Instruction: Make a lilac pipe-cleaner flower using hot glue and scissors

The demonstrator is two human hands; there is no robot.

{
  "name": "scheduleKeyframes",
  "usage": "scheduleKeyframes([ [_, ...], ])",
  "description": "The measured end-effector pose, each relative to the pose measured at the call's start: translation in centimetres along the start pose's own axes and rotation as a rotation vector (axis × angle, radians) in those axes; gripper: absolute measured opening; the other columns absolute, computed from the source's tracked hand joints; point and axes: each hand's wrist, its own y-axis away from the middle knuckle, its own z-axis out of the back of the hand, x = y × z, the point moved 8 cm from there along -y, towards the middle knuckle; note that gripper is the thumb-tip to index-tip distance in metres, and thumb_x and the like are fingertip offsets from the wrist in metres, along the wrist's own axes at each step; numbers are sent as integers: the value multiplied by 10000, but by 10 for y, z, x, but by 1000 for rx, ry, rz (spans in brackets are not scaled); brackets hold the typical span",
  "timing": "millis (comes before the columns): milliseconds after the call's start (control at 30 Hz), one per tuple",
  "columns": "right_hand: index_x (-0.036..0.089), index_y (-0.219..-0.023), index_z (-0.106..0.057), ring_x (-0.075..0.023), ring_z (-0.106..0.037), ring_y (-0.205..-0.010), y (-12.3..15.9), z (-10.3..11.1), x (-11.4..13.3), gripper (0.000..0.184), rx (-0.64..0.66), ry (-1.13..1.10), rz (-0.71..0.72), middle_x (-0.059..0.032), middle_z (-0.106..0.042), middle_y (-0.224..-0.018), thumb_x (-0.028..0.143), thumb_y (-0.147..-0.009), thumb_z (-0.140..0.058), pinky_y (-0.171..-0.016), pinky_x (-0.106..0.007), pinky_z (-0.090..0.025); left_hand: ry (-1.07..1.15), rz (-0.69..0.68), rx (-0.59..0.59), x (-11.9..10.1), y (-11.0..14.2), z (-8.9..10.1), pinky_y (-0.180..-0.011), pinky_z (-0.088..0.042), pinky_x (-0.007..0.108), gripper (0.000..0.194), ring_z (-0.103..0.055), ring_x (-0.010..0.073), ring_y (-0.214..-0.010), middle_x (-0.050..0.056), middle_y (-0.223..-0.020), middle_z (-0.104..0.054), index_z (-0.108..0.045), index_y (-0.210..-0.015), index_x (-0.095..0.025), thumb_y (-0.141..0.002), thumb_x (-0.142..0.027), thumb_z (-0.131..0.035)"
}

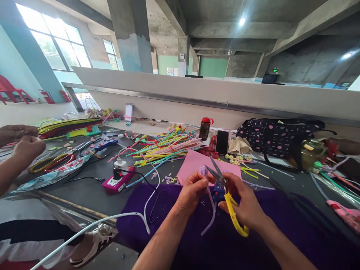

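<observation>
Between the fingertips of my left hand (194, 191) is a pale purple pipe cleaner (210, 213). Its upper end is curled into a small bud, and its tail hangs down over the dark purple cloth (168, 202). My right hand (244, 200) grips yellow-handled scissors (232, 213), whose parted blades point up and left, close beside the curled bud. Whether the blades touch it I cannot tell. Under both hands lies a pink sheet (189, 165) on the dark table. Partly hidden behind the scissors is a blue object (218, 192).
Colourful pipe cleaners (174, 146) lie in a heap ahead. A magenta power strip (119, 180) with a white cable (120, 215) sits left. Behind are a brown bottle (205, 129), a phone (222, 142) and a patterned bag (270, 138). Another person's hands (28, 146) are at far left.
</observation>
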Motion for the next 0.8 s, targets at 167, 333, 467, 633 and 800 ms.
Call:
scheduleKeyframes([
  [167, 253, -1221, -402, -157, -493, -700, -1, -5, 8, 633, 27, 88, 60, -8, -540, -915, 254, -644, -664, -638, -279, -416, -34, 24, 28, 0, 1, -1, -489, -349, 198, 132, -486, 83, -517, 30, -677, -629, -632, -751, -140, -663, -236, -653],
  [333, 253, -1254, -385, -160, -486, -711, 1, -8, 6, 678, 39, 112, 71, -24, -526, -951, 268, -643, -679, -650, -286, -408, -119, 18, 13, -4, 2, 2, -409, -258, 178, 155, -423, 59, -415, 0, -556, -604, -627, -800, -162, -685, -264, -641],
  [467, 266, -1259, -373, -153, -475, -701, 2, -10, 5, 694, 51, 105, 67, -21, -519, -953, 243, -640, -686, -636, -280, -399, -127, -22, 19, -7, 3, 2, -406, -250, 180, 173, -423, 59, -403, -2, -536, -602, -614, -797, -160, -674, -274, -656],
  [633, 267, -1260, -381, -143, -460, -671, 3, -11, 5, 723, 45, 89, 69, -4, -510, -894, 220, -614, -702, -610, -268, -388, -130, -15, 28, -7, 5, -1, -475, -332, 206, 196, -504, 101, -477, 6, -527, -589, -594, -722, -142, -640, -294, -686],
  [800, 250, -1264, -397, -130, -436, -624, 4, -14, 5, 723, 51, 25, 62, 9, -507, -825, 214, -608, -697, -575, -248, -388, -82, -18, 39, -8, 6, -3, -509, -359, 215, 187, -501, 94, -484, -4, -537, -583, -563, -666, -144, -632, -270, -696],
])
